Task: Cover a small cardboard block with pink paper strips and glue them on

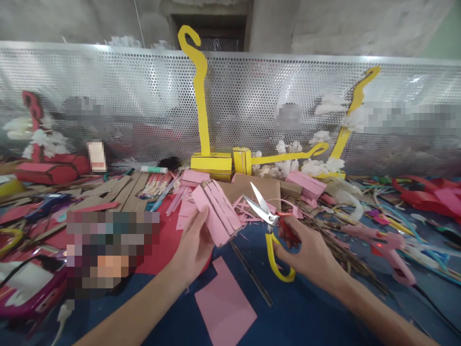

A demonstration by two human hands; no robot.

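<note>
My left hand [194, 245] grips a small pink box [218, 214] with dark seams, tilted above the table, the thumb on its near face. In my right hand [300, 245] are scissors [264, 209] with one red and one yellow handle; their blades are spread and point up and left, close to the box's right side but apart from it. A flat pink sheet [226, 302] with a notched corner lies on the blue table below. Beside it rests a thin dark strip [252, 274].
Yellow hooked shapes on box bases [211, 163] stand at the back against a perforated metal screen [245, 96]. A pink glue gun [389, 247] lies at right with its cord. Cardboard strips, pink scraps and a red sheet [158, 250] cover the left side.
</note>
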